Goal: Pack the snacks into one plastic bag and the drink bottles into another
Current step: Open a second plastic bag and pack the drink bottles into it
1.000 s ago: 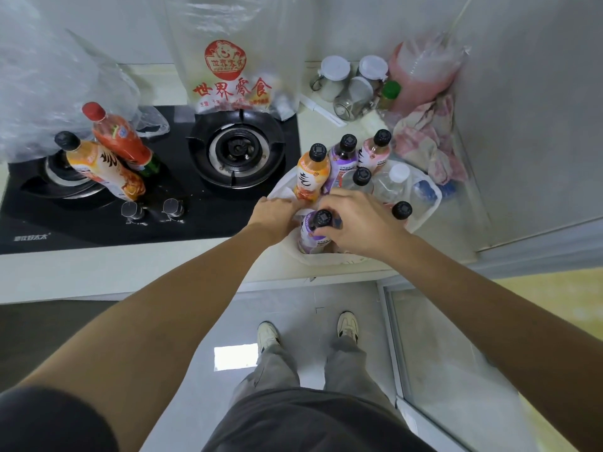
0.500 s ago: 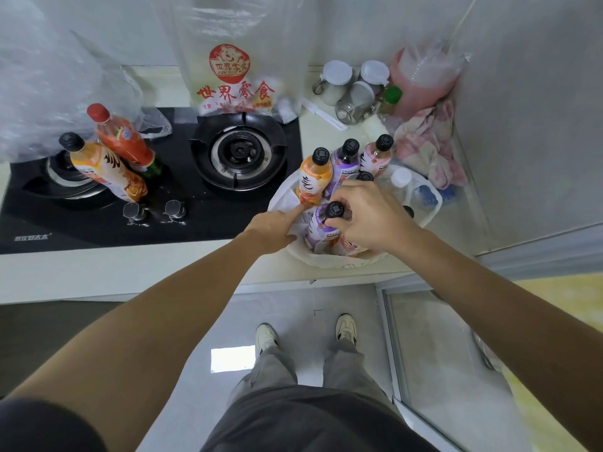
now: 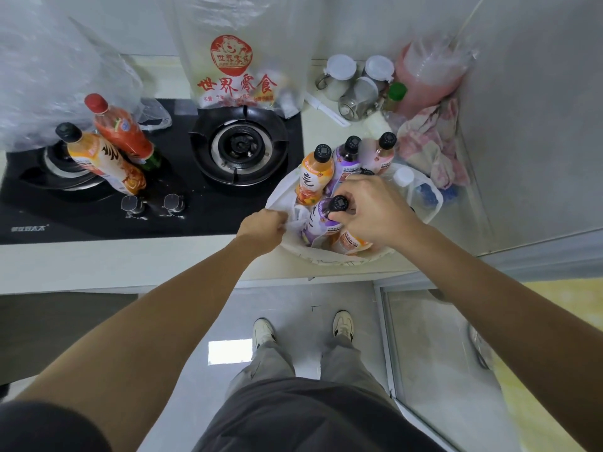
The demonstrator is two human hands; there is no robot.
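Note:
A white plastic bag (image 3: 326,256) stands open on the counter right of the stove, holding several upright drink bottles. My left hand (image 3: 262,228) pinches the bag's left rim. My right hand (image 3: 375,207) grips the black-capped neck of a purple bottle (image 3: 318,220) tilted inside the bag, with an orange-pink bottle (image 3: 350,244) beside it. Behind stand an orange bottle (image 3: 315,176), another purple bottle (image 3: 346,159) and a pink bottle (image 3: 383,153). On the stove's left burner lean an orange bottle (image 3: 101,161) and a red-capped bottle (image 3: 120,130). A printed snack bag (image 3: 238,66) stands behind the stove.
The black gas stove (image 3: 163,203) fills the counter's left. A crumpled clear plastic bag (image 3: 49,70) lies at the far left. Jars (image 3: 355,84), a pink sack (image 3: 427,76) and a cloth (image 3: 430,141) crowd the back right corner by the wall. A glass panel (image 3: 440,370) stands lower right.
My right hand has pulled the purple bottle up and tilted it by its cap. My left hand has shifted left along the rim, spreading the bag's mouth wider.

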